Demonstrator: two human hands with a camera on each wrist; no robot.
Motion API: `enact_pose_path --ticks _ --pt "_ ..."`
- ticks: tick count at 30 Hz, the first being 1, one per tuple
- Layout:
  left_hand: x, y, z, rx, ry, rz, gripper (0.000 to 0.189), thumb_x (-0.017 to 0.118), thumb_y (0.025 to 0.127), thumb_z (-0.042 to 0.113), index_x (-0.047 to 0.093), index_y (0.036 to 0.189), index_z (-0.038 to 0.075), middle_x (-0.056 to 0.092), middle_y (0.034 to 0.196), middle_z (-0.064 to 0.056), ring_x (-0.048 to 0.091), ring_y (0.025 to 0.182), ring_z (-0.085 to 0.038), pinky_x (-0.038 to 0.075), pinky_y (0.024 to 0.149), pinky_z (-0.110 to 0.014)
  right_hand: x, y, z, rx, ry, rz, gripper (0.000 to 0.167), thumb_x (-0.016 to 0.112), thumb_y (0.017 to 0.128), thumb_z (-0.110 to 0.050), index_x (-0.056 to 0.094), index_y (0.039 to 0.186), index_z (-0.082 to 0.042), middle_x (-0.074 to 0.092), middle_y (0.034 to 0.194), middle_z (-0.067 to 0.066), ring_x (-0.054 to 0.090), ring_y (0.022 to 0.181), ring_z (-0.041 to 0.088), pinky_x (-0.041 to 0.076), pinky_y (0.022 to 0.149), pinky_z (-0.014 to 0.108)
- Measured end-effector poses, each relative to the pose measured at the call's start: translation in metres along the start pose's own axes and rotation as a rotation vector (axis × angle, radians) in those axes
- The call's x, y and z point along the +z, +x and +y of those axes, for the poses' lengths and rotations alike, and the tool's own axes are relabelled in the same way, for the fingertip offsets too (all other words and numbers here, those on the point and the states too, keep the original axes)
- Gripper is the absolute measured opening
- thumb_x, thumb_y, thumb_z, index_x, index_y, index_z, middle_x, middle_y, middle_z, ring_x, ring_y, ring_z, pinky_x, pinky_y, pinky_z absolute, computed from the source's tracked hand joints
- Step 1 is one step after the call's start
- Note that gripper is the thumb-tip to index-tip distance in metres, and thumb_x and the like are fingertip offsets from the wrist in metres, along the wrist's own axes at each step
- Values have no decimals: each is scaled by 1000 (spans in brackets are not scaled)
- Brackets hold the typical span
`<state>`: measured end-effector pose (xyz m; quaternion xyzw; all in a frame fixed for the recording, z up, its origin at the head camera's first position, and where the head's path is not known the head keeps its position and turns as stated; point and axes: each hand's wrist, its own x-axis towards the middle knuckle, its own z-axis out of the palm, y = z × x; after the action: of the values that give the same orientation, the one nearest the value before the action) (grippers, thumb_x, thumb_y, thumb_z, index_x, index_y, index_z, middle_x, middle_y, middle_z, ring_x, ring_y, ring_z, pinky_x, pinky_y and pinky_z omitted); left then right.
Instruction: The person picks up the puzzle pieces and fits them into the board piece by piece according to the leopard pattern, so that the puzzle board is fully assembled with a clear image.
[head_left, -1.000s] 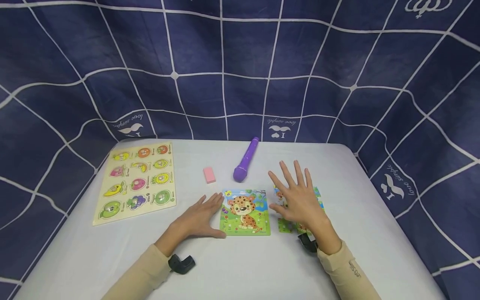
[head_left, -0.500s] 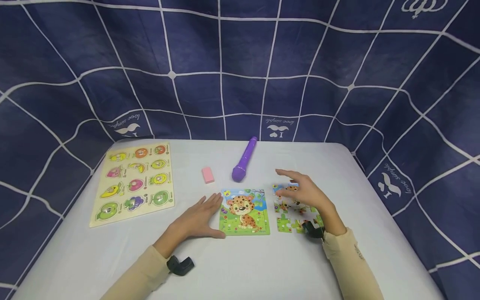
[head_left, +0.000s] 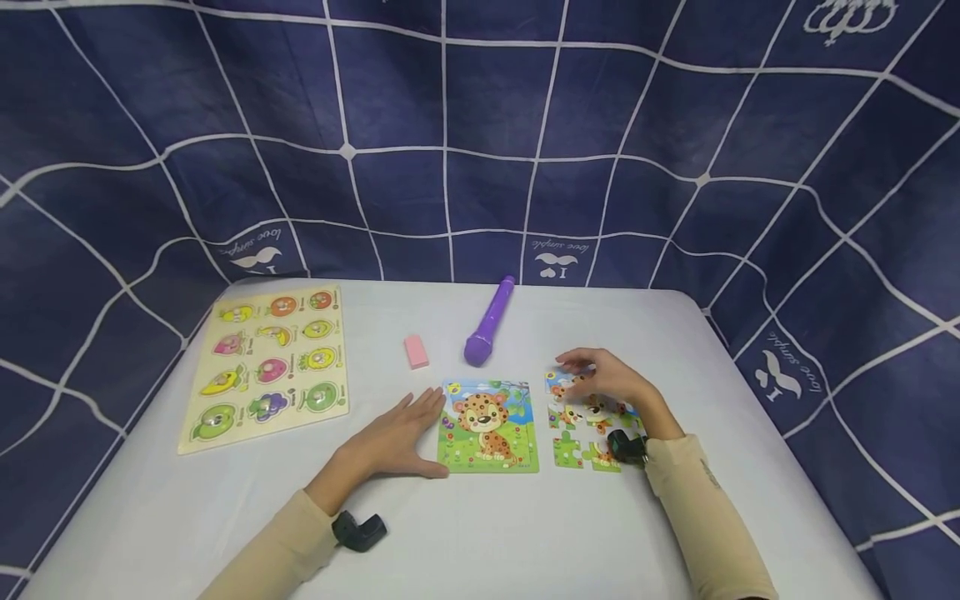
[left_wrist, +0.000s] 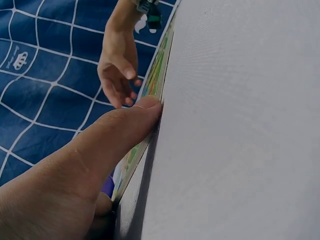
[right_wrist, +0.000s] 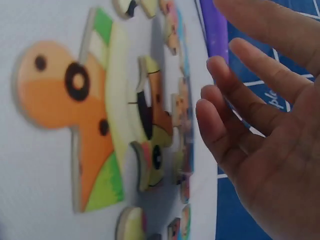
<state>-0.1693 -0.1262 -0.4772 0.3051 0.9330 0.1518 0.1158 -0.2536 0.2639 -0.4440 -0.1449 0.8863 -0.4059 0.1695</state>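
Observation:
A square leopard puzzle (head_left: 487, 429) lies flat on the white table. My left hand (head_left: 393, 437) rests along its left side, fingers straight and thumb (left_wrist: 135, 120) right at the puzzle's edge. Loose jigsaw pieces (head_left: 567, 450) with leopard and grass pictures lie grouped to the right of the puzzle. Over their upper part hovers my right hand (head_left: 618, 383), loosely curved and holding nothing. In the right wrist view, its bare palm and fingers (right_wrist: 250, 100) face an orange-and-green puzzle piece (right_wrist: 92, 150). Some pieces are hidden beneath the right hand and wrist camera.
A wooden board of fruit pictures (head_left: 270, 367) lies at the left. Behind the puzzle are a pink block (head_left: 416, 352) and a purple toy microphone (head_left: 491, 321). A blue checked cloth (head_left: 480, 192) hangs around the table's back and sides.
My right hand has gone from spread flat over the loose pieces to turned and loosely curved, shifting slightly back and uncovering lower pieces. The left hand has stayed put.

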Motion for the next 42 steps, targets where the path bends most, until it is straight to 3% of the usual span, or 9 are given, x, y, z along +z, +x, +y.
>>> enact_pose_path --ticks 10,21,32,42 --pt "1 0 2 -3 -12 -14 116 66 72 73 24 153 2 16 164 -11 15 153 -25 14 126 -45 4 6 12 79 -7 -48 58 85 73 -21 63 125 -8 65 121 12 62 105 21 51 97 38" --pt "3 -1 1 -17 -10 -9 116 65 71 74 24 154 4 17 164 -9 14 153 -24 14 126 -44 7 9 12 82 -104 -33 58 86 72 -23 65 123 -9 63 121 12 59 107 24 48 101 43" --pt "3 0 -1 -30 6 -17 119 63 70 77 22 154 5 14 164 -7 13 153 -21 12 126 -42 7 9 11 61 -165 -6 47 85 73 -23 69 116 -9 67 114 9 61 102 21 50 96 42" --pt "2 0 -2 -20 -2 -12 117 64 71 75 23 154 4 15 164 -9 14 153 -23 13 126 -44 8 9 8 66 -187 -10 43 85 72 -23 72 112 -11 71 106 5 62 90 16 53 83 30"
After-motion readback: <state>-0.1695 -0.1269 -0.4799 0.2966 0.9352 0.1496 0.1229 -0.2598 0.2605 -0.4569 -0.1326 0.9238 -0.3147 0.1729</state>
